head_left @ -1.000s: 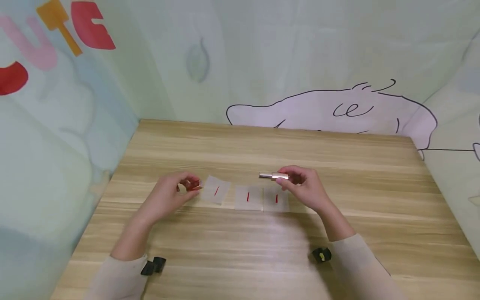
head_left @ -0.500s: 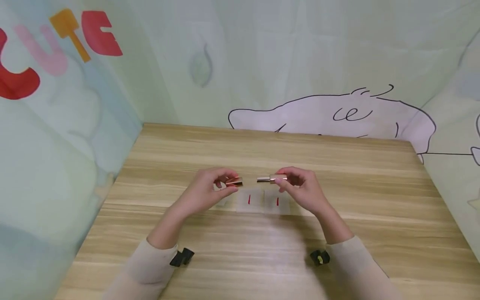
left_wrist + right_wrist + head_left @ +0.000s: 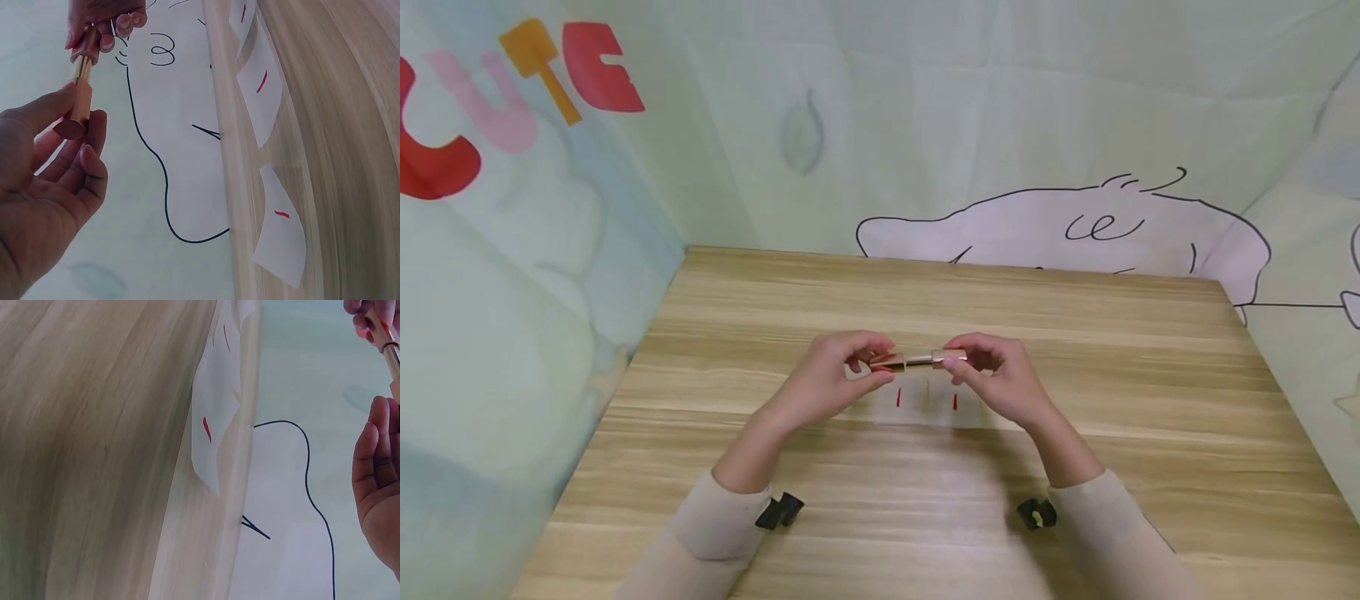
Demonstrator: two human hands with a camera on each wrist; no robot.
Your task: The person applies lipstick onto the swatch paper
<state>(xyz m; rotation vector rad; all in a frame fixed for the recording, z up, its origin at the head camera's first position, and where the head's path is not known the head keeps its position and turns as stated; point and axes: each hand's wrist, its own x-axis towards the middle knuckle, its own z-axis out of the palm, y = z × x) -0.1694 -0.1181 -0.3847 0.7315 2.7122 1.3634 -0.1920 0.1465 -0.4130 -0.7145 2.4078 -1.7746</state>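
My left hand [image 3: 827, 379] pinches a shiny rose-gold lipstick cap [image 3: 887, 363] between thumb and fingers. Opposite it, my right hand [image 3: 1006, 379] grips the lipstick tube [image 3: 950, 357] by its base. Tube and cap are in line above the table, and the cap's mouth meets the end of the tube's slim metal neck [image 3: 81, 67]. Part of that neck still shows between the two pieces. Below the hands lie white paper pieces with red strokes; a left piece [image 3: 281, 244], mostly hidden by my left hand in the head view, shows in the left wrist view.
Two paper pieces, a middle one [image 3: 895, 415] and a right one [image 3: 962, 415], lie side by side on the wood-grain table [image 3: 880, 517]. A printed cloth backdrop [image 3: 925, 125] rises behind the table and along its left side.
My left hand has moved right, bringing the cap from beside the left paper to the tube's neck. My right hand has stayed almost in place, holding the tube.
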